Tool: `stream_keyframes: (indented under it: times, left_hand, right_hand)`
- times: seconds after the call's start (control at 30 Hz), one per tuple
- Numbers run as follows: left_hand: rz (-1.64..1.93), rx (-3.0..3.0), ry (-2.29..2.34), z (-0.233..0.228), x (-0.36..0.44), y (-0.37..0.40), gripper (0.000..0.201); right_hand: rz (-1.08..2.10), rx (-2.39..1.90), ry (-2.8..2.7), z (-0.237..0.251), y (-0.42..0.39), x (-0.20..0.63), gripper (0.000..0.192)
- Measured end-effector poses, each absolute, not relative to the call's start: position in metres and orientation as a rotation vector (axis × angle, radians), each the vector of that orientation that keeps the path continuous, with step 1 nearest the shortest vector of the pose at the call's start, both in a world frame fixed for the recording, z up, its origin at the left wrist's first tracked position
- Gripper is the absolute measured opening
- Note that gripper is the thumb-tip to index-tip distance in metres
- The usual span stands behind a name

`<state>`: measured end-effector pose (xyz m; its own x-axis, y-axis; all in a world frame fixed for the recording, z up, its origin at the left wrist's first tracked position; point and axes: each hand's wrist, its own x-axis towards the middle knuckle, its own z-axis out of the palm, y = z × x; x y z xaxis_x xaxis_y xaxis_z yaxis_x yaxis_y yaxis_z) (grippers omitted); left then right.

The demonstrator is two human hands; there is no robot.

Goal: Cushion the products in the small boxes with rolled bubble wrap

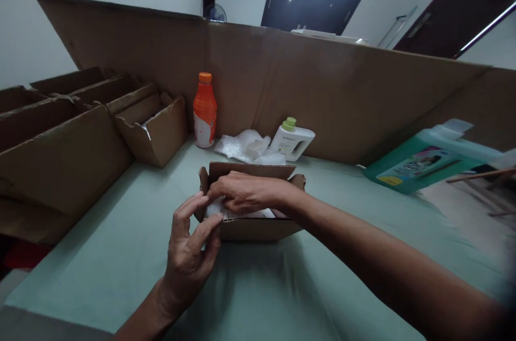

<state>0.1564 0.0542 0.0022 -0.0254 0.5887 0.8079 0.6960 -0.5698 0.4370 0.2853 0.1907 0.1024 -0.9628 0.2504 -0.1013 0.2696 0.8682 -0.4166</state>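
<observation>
A small open cardboard box sits on the table in front of me, its flaps standing up. My left hand is curled about the box's front left corner, with the fingers at the left side and the thumb at the front rim. From the right, my right hand reaches over the rim into the box. Its fingers are bent and close together, and their tips are partly hidden. Beneath them lies white wrapping, which looks like bubble wrap; whether the fingers grip it is unclear.
Behind the box lies loose bubble wrap, between an orange bottle and a white jug with a green cap. A large green liquid bottle leans at right. Divided cardboard boxes stand left; a cardboard wall rises behind.
</observation>
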Motion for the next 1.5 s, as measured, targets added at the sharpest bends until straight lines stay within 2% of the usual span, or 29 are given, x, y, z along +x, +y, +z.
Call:
stream_keyframes:
  times: [0.1,0.3,0.43,0.53,0.6,0.67,0.77,0.8,0.93,1.03,1.3,1.4,1.5]
  left_hand:
    - [-1.691,-2.086,-1.394,0.003,0.158,0.053,0.038]
    - [-1.732,-2.044,-1.396,-0.005,0.161,0.051,0.047]
    - [-2.015,-1.921,-1.588,-0.023,0.170,0.046,0.076]
    - [-2.294,-1.862,-1.813,-0.039,0.172,0.043,0.079]
    - [-2.395,-1.849,-1.994,-0.047,0.168,0.043,0.075]
    - [-2.435,-1.854,-2.185,-0.054,0.160,0.043,0.073]
    - [-2.435,-1.885,-2.401,-0.062,0.148,0.045,0.077]
    - [-2.430,-1.911,-2.450,-0.064,0.145,0.046,0.080]
    - [-2.417,-2.097,-2.528,-0.066,0.146,0.059,0.089]
    - [-2.406,-2.149,-2.443,-0.064,0.161,0.072,0.083]
    - [-2.300,-2.443,-2.384,-0.067,0.202,0.026,0.072]
    - [-2.217,-2.223,-2.604,-0.063,0.171,0.007,0.072]
    - [-2.201,-1.935,-2.627,-0.052,0.142,0.010,0.077]
  right_hand:
    - [-0.611,0.372,2.797,0.098,0.190,0.281,0.037]
    - [-0.674,0.377,2.763,0.094,0.191,0.277,0.044]
    - [-0.634,0.485,2.899,0.114,0.184,0.288,0.042]
    - [-0.696,0.709,3.241,0.139,0.163,0.325,0.036]
    - [-0.696,1.059,3.485,0.142,0.137,0.367,0.024]
    - [-0.684,1.662,3.612,0.125,0.109,0.413,0.015]
    - [-0.458,2.887,3.211,0.065,0.076,0.465,0.013]
    - [-0.540,3.031,3.045,0.042,0.071,0.471,0.017]
    - [-1.336,2.631,2.825,-0.030,0.080,0.445,0.063]
    - [-1.637,2.499,2.751,-0.043,0.096,0.421,0.065]
    - [-1.332,2.941,2.490,-0.041,0.023,0.473,0.059]
    - [-1.393,2.720,2.655,-0.031,0.020,0.444,0.047]
    - [-1.487,2.458,2.870,-0.014,0.044,0.406,0.049]
